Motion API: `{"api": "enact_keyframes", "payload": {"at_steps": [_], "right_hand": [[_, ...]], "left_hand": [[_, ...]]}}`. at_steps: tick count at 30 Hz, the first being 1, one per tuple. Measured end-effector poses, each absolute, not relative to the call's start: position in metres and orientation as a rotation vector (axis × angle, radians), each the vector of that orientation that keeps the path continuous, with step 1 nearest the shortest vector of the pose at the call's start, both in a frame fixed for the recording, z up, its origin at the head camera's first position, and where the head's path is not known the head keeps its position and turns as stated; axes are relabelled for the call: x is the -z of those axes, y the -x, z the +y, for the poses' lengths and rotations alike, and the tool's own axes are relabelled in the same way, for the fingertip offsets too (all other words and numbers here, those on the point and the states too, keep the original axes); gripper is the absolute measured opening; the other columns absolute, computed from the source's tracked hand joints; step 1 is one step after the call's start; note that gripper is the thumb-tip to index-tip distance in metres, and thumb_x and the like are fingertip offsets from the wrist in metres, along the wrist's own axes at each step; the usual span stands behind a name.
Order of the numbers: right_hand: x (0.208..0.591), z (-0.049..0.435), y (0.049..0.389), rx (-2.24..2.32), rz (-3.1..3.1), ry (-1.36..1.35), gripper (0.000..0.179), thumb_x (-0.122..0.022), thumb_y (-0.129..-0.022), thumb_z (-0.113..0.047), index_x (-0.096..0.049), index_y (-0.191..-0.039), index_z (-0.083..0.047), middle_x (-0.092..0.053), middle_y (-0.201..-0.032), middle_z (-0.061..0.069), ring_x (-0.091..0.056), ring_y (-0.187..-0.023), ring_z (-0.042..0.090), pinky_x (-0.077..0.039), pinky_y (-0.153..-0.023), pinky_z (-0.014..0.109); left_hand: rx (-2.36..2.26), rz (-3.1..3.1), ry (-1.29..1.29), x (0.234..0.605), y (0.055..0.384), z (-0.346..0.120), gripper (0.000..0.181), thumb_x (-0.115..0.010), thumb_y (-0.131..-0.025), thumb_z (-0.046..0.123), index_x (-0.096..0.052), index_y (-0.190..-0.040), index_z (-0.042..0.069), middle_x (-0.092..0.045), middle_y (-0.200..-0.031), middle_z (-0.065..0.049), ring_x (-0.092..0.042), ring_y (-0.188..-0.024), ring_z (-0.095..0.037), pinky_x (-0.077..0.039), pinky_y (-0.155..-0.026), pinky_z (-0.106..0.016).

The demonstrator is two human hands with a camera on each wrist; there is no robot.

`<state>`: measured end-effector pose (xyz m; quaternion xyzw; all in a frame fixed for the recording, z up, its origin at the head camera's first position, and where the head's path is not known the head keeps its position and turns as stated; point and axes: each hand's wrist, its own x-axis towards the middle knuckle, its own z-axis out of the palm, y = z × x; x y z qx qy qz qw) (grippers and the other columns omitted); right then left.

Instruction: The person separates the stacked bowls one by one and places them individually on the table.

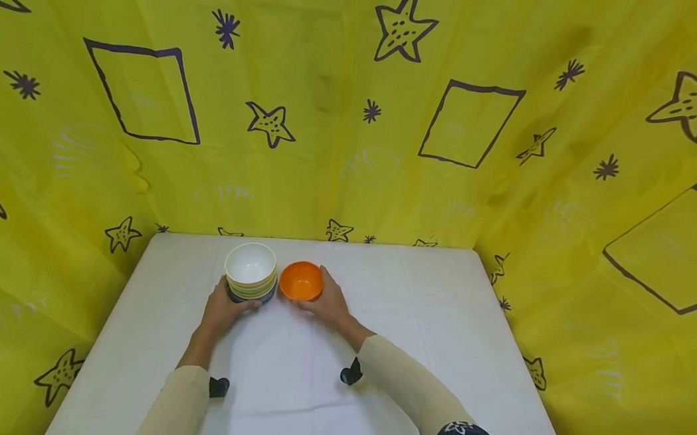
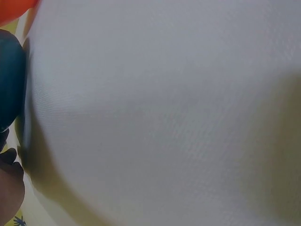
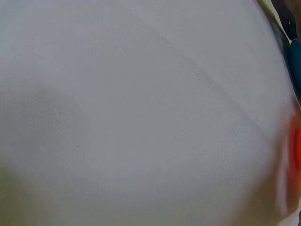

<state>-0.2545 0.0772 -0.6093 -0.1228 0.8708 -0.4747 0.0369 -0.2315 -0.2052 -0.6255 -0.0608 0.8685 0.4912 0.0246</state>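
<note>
Toward the back of the table a stack of nested bowls stands upright, with a white inside on top, yellow and green bands below and a dark blue bowl lowest. My left hand grips its lower part, thumb along the near side and fingers round the left. Just right of the stack, an orange bowl is held by my right hand, thumb at its near side and fingers at its right rim. At the edge of the left wrist view, the lowest bowl looks teal. Red-orange blur marks the orange bowl in the right wrist view.
A white cloth with faint creases covers the table. Yellow curtains with drawn stars and frames hang behind it and along both sides. Small dark pieces stick out near both sleeves.
</note>
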Motion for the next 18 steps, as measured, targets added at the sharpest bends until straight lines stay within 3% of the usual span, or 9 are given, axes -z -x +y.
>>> {"api": "enact_keyframes", "payload": {"at_steps": [7, 13, 18], "right_hand": [[0.604, 0.073, 0.253, 1.364, 2.757, 0.281, 0.118, -0.087, -0.082, -0.049, -0.017, -0.167, -0.005, -0.022, -0.173, 0.016, -0.029, -0.156, 0.034, -0.031, -0.123, 0.055], [0.579, 0.059, 0.261, 1.34, 2.82, 0.349, 0.112, -0.083, -0.085, -0.052, -0.022, -0.167, -0.008, -0.023, -0.173, 0.013, -0.019, -0.159, 0.031, -0.027, -0.124, 0.057], [0.557, 0.046, 0.268, 1.369, 2.798, 0.448, 0.112, -0.086, -0.085, -0.047, -0.021, -0.167, -0.007, -0.022, -0.173, 0.013, -0.02, -0.159, 0.031, -0.026, -0.124, 0.058]], "left_hand": [[-1.496, 2.675, 0.219, 0.625, 0.228, -0.203, 0.118, -0.096, -0.078, 0.029, -0.021, -0.163, -0.003, -0.036, -0.161, -0.031, -0.032, -0.15, -0.049, -0.024, -0.125, -0.06], [-1.48, 2.68, 0.204, 0.623, 0.228, -0.204, 0.117, -0.096, -0.079, 0.029, -0.02, -0.163, -0.004, -0.035, -0.161, -0.031, -0.031, -0.151, -0.048, -0.023, -0.125, -0.059], [-1.49, 2.695, 0.162, 0.623, 0.231, -0.205, 0.118, -0.096, -0.079, 0.032, -0.021, -0.163, -0.004, -0.036, -0.161, -0.031, -0.032, -0.15, -0.049, -0.025, -0.124, -0.061]]}}
